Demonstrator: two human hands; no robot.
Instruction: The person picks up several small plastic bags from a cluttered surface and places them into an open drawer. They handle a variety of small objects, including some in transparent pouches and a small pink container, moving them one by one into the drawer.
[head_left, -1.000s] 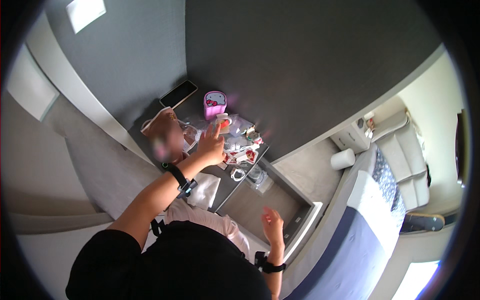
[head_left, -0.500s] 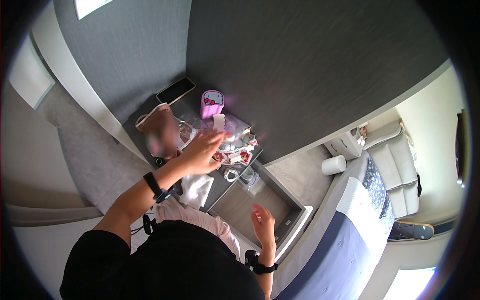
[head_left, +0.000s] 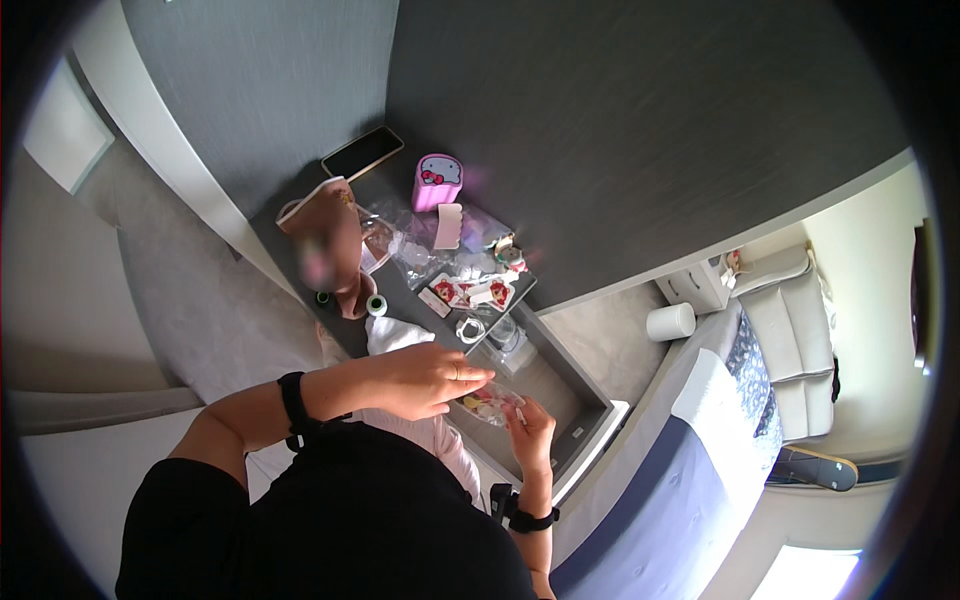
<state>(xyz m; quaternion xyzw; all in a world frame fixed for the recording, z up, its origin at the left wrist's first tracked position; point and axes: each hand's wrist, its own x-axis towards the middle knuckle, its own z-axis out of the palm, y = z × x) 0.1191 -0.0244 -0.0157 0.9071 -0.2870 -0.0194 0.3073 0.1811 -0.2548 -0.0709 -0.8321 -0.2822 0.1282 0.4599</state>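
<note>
A clear plastic bag (head_left: 490, 404) with small red and yellow things in it is stretched between my hands, above the open drawer. My left hand (head_left: 425, 381) pinches one end, its fingers pressed together. The other end is gripped by my right hand (head_left: 531, 432). Just beyond my left hand lies a white cloth (head_left: 396, 335). On the dark tabletop farther on are a coiled white cable (head_left: 469, 329), small cards with red figures (head_left: 496, 291) and crumpled clear packaging (head_left: 415, 256). What exactly the bag contains is too small to make out.
The drawer (head_left: 566, 440) stands pulled out, a clear packet (head_left: 508, 345) inside. A brown pouch (head_left: 330, 240), a phone (head_left: 363, 152), a pink container (head_left: 437, 184) and a small white-rimmed bottle (head_left: 376, 305) stand or lie on the table. A bed (head_left: 650, 500) is at the right.
My left hand has come back from over the table toward me and now holds the plastic bag. My right hand, open before, has closed on the bag's other end.
</note>
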